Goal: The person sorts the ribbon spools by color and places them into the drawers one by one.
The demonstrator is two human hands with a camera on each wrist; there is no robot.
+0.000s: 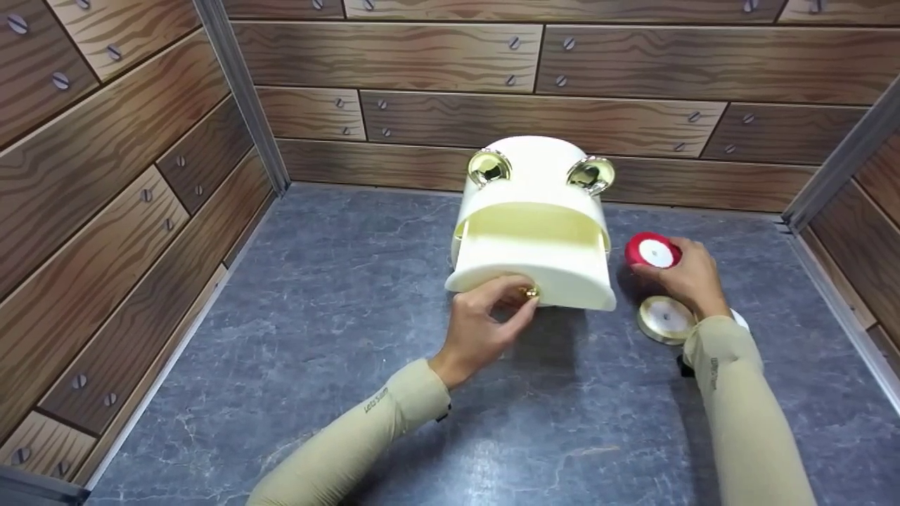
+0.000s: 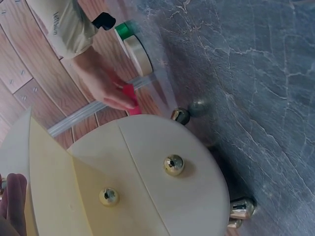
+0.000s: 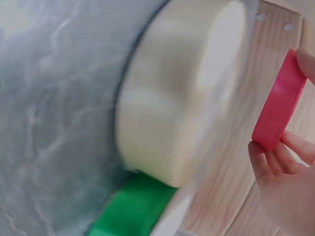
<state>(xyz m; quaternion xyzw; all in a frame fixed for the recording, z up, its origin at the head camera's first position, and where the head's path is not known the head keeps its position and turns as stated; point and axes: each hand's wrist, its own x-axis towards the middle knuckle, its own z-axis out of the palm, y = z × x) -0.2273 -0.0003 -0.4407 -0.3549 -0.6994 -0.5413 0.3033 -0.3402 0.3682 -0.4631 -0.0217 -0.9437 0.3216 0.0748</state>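
Observation:
A cream cabinet (image 1: pixel 538 154) with a rounded top stands near the back wall, its top drawer (image 1: pixel 531 277) pulled out toward me. My left hand (image 1: pixel 481 323) pinches the gold knob (image 1: pixel 532 292) on that drawer's front. In the left wrist view only fingers (image 2: pixel 17 196) of that hand show at the lower left edge. My right hand (image 1: pixel 692 270) holds a red ribbon roll (image 1: pixel 636 249) by its rim, raised right of the drawer. Close below it are a cream ribbon roll (image 1: pixel 664 320) and a green ribbon roll (image 3: pixel 135 206), the latter mostly hidden in the head view.
Two shiny gold round pieces (image 1: pixel 590 174) stick up from the cabinet's top. Lower on its front are more gold knobs (image 2: pixel 173 164), and short gold feet (image 2: pixel 242 208) carry it. Wood-patterned walls (image 1: pixel 394 60) enclose the grey marbled surface (image 1: pixel 316 295).

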